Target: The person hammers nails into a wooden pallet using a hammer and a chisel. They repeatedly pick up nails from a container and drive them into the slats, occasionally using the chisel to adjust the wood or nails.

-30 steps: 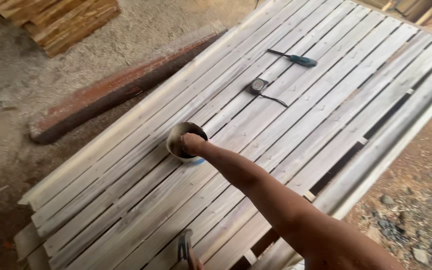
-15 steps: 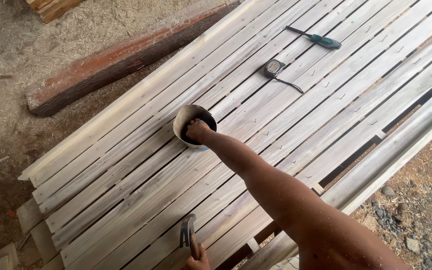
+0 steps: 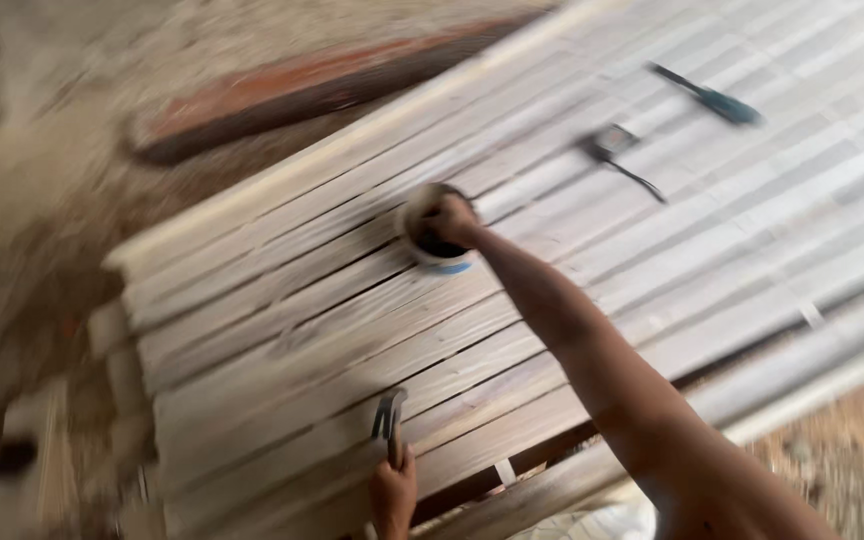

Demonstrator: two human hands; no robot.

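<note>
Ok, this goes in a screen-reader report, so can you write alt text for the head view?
Blurred view down onto a slatted wooden panel: the right hand reaches into a small round cup, while the left hand grips a hammer at the near edge. A screwdriver and a small dark tool lie farther along the slats, beside a reddish beam.

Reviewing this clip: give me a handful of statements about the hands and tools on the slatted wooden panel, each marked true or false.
1. The right hand reaches into a small round container on the slatted wooden panel. True.
2. The left hand is empty. False: its grip is closed on a hammer.
3. A screwdriver with a blue-green handle lies on the panel, far from both hands. True.
4. The small dark tool with a trailing strap sits inside the container. False: it lies on the slats, apart from it.
</note>
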